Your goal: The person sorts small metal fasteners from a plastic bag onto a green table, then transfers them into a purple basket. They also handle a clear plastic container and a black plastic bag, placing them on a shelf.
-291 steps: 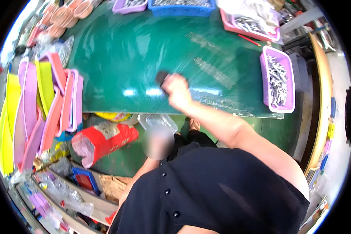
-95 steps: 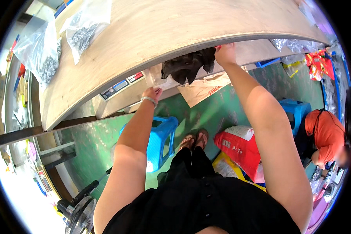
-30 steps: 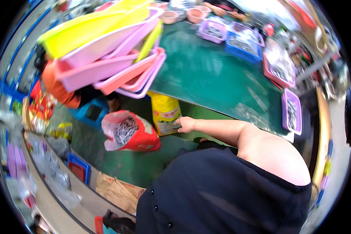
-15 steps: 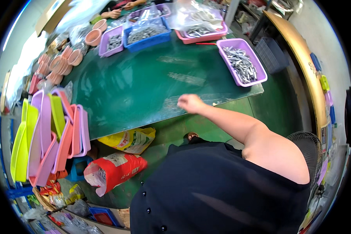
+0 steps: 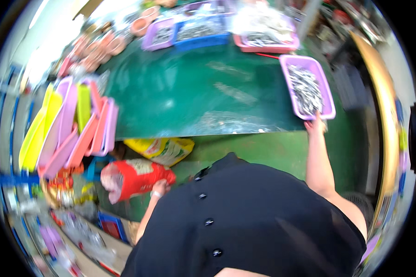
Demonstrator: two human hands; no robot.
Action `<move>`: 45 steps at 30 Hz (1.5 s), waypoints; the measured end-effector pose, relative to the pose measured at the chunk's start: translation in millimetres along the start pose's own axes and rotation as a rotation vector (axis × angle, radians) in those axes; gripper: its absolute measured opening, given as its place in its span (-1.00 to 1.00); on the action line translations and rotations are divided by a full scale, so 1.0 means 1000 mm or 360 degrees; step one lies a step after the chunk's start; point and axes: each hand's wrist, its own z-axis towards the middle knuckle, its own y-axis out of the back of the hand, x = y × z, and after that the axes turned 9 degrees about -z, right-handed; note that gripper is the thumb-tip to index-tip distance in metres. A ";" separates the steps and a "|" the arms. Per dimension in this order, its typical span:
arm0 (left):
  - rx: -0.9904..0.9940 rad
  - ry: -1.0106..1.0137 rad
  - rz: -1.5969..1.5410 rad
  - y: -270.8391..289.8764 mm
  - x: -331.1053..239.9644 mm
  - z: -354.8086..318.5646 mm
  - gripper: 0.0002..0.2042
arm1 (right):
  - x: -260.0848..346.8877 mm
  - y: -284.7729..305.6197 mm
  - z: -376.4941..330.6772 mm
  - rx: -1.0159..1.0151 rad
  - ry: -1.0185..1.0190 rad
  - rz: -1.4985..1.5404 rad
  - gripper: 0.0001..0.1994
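Note:
A purple plastic basket [image 5: 331,99] full of small silvery metal pieces [image 5: 305,90] sits at the right end of the green table. At its near edge my right hand [image 5: 315,124] grips the rim, arm stretched forward; the view is somewhat smeared. Down on the left, my left hand [image 5: 161,187] is beside the end of a red bag [image 5: 136,179], close to or touching it. Its fingers are too blurred to read.
The green table [image 5: 180,92] spans the middle. At its back stand a blue basket [image 5: 201,42], a purple basket [image 5: 158,34] and a pink basket [image 5: 268,46]. Stacked colourful baskets [image 5: 74,124] rise on the left. A yellow bag [image 5: 164,150] lies below the table edge.
My right hand has moved right from above the table's front edge to the purple basket's rim. My left hand has come into view by the red bag. The whole view has shifted.

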 end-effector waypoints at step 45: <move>-0.0192 0.0092 0.1265 0.051 0.173 -0.002 -0.77 | -0.027 -0.015 -0.026 0.0797 -0.0119 0.0014 -0.51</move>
